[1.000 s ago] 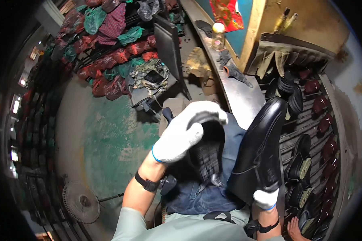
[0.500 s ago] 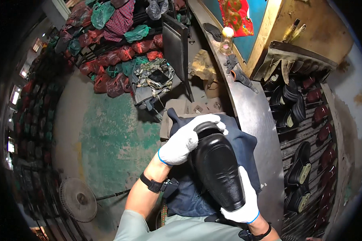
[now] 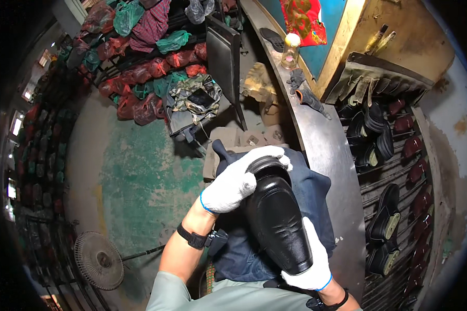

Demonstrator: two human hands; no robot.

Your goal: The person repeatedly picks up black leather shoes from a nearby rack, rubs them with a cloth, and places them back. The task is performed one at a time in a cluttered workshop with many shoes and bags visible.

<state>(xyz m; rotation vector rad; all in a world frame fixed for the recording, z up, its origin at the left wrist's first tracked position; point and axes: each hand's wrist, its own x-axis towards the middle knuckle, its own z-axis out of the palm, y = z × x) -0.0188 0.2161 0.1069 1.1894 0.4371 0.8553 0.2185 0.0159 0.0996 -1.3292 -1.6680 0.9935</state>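
Observation:
A shiny black leather shoe (image 3: 280,223) is held between my two white-gloved hands, its toe pointing down toward me. My left hand (image 3: 233,182) wraps the collar end, fingers over the far rim and thumb against the side. At the toe end, my right hand (image 3: 312,264) cups the shoe from beneath and along its right side. Below it a dark blue cloth (image 3: 311,181) lies spread over my lap. The sole and most of my right fingers are hidden by the shoe.
A metal bench (image 3: 337,171) curves along the right, bearing a dark glove (image 3: 308,98) and a glass jar (image 3: 290,52). Beyond it a rack holds black shoes (image 3: 384,212). On the left stand a fan (image 3: 98,260) and, farther off, a chair (image 3: 192,111) with camouflage cloth.
The shoe and both hands have shifted slightly to the left, with the grip unchanged. The surroundings have also slid a little left in view.

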